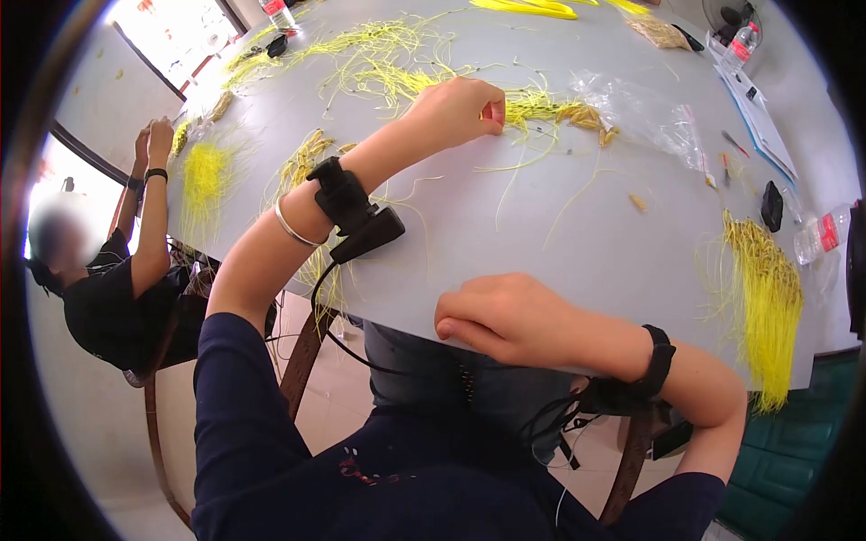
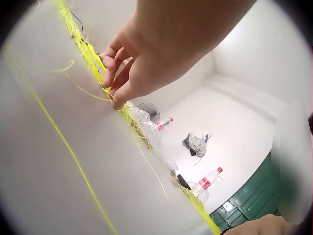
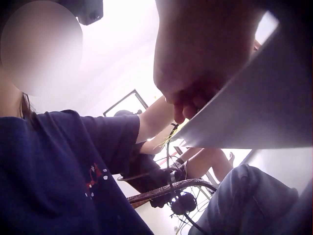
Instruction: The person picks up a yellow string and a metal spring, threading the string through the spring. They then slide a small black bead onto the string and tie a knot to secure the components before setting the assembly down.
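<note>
Over the grey table (image 1: 505,216), my left hand (image 1: 456,113) reaches into a loose heap of yellow strings (image 1: 388,79). In the left wrist view, the thumb and fingertips of my left hand (image 2: 124,81) pinch a thin yellow string (image 2: 88,92) that curls away from them. Just right of that hand, a string bundle ends in gold-brown pieces (image 1: 582,115). My right hand (image 1: 505,316) rests at the near table edge with loosely curled fingers and holds nothing. From below, the right wrist view shows that hand (image 3: 205,73) dark against the tabletop.
A long yellow string bundle (image 1: 767,307) hangs over the right table edge, beside a bottle (image 1: 823,236) and a black object (image 1: 771,206). A clear plastic bag (image 1: 645,122) and a clipboard (image 1: 756,117) lie at the back right. Another person (image 1: 117,298) works at the left.
</note>
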### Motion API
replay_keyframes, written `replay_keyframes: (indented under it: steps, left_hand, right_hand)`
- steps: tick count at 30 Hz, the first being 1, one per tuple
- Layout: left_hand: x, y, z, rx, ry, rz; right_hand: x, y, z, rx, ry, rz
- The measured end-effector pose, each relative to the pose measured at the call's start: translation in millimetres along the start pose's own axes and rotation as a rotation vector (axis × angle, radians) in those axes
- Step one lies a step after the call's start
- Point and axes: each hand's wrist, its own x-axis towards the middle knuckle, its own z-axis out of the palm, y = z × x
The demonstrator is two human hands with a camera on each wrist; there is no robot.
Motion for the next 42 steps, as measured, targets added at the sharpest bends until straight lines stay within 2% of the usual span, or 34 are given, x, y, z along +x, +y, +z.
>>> replay_keyframes:
  steps: [3,7,9,10,12,16,18,19,21,23,25,30,33,34,36,38,39,41,42]
  left_hand:
    - [-5,1,3,0.072,0.098,0.051]
    - [-10,4,2,0.060,0.057,0.028]
    - [-10,-4,8,0.090,0.193,0.185]
    - [-9,-6,8,0.091,0.193,0.187]
    - [-5,-7,7,0.134,0.037,0.131]
    - [-16,5,2,0.137,0.050,0.100]
    - [-24,15,-3,-0.115,0.221,0.113]
    - [-27,18,-4,-0.116,0.221,0.112]
    - [-32,20,-1,-0.503,0.306,0.118]
    - [-35,19,4,-0.620,0.267,0.121]
    - [-38,19,10,-0.741,0.225,0.118]
    - [-38,16,20,-0.716,0.212,0.226]
    - [-38,17,23,-0.777,0.205,0.230]
    - [-38,16,23,-0.778,0.204,0.229]
    - [-37,17,24,-0.968,0.149,0.236]
    - [-38,19,21,-0.968,0.140,0.222]
    - [-39,19,20,-0.966,0.133,0.208]
    - [-39,16,20,-0.922,0.153,0.197]
    - [-38,14,20,-0.877,0.175,0.186]
  right_hand:
    - [-1,0,0,-0.007,0.013,-0.011]
    - [-1,-2,-1,-0.050,-0.024,0.026]
    - [0,-1,-1,-0.046,-0.035,0.031]
    - [0,-1,-1,-0.047,-0.034,0.032]
    - [1,1,0,0.028,0.001,0.032]
    - [0,-3,-6,0.199,0.036,0.043]
    - [0,-10,-15,0.266,0.153,0.211]
    - [2,-10,-17,0.267,0.152,0.212]
    - [5,-7,-24,0.456,0.566,0.373]
    - [6,9,-33,0.516,0.769,0.365]
    - [8,19,-47,0.485,0.862,0.366]
    - [9,40,-59,0.531,0.882,0.442]
    - [10,42,-59,0.517,0.834,0.477]
    - [11,41,-59,0.459,0.823,0.481]
    - [10,44,-59,0.402,0.812,0.489]
    - [8,51,-60,0.201,0.736,0.475]
    - [7,54,-60,0.203,0.737,0.477]
    - [6,58,-60,-0.025,0.746,0.438]
    - [6,59,-60,-0.024,0.746,0.438]
